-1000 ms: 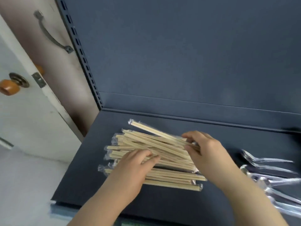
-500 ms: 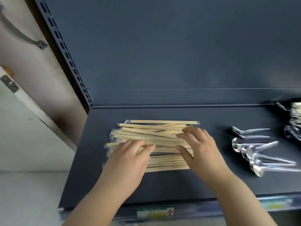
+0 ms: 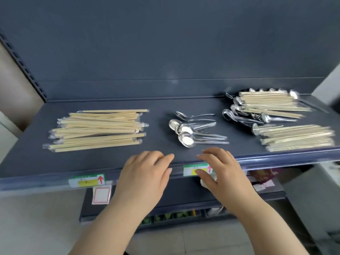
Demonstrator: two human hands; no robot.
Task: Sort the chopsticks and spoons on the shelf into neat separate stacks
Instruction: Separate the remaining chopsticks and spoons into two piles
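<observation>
My left hand [image 3: 145,173] hovers palm down over the front edge of the dark grey shelf [image 3: 110,162], fingers loose and a little bent, holding nothing. My right hand [image 3: 220,172] is near it but apart, also palm down, its fingers spread and relaxed and just as empty, and its thumb crosses the green and yellow price label [image 3: 189,170] on the shelf's front strip. I cannot tell whether my fingertips touch the shelf. The chopstick stack [image 3: 97,129] lies beyond and to the left of my left hand, well apart from its fingertips. Its sticks are in clear wrappers and run left to right, roughly aligned, with a few fanned at a slight angle. The spoon group [image 3: 189,131] sits straight ahead, between the lines of my two hands, bowls to the left and handles pointing right. Its nearest bowl is just beyond my right fingertips. At the back right of the shelf, well apart from my right hand, is a mixed pile [image 3: 265,105] where a bundle of wrapped chopsticks lies on top of several spoons. In front of that pile, near the shelf's right front edge, lies a second chopstick bundle [image 3: 298,138] with one spoon's bowl at its left end; this part is blurred. A second price label [image 3: 86,180] sits on the front strip to the left of my left hand, with a red-bordered white tag [image 3: 101,195] just below it.
</observation>
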